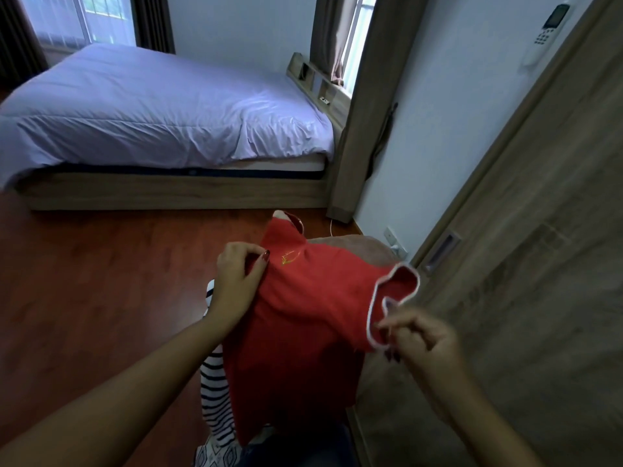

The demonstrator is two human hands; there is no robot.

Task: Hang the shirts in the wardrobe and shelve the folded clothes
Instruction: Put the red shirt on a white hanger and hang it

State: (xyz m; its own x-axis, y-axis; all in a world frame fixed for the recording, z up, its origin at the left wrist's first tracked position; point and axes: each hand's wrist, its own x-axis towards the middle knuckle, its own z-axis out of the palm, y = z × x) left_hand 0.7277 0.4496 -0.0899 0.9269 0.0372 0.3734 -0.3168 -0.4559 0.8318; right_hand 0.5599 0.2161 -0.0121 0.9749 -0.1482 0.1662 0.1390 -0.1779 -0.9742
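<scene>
A red shirt (pixel 303 318) with white-trimmed sleeves and a small gold chest logo hangs spread between my hands in the lower middle of the head view. My left hand (pixel 237 281) grips its shoulder near the logo. My right hand (pixel 418 338) pinches the white-edged right sleeve. Under the red shirt a black-and-white striped garment (pixel 215 392) and a patterned cloth (pixel 215 453) show, partly hidden. The wooden wardrobe door (pixel 526 281) with its recessed handle stands closed on the right.
A bed with a white duvet (pixel 161 112) and wooden frame fills the back left. Red-brown wood floor (pixel 101 281) lies between it and me. A brown cushioned seat (pixel 354 247) sits behind the shirt. A remote (pixel 547 28) hangs on the white wall.
</scene>
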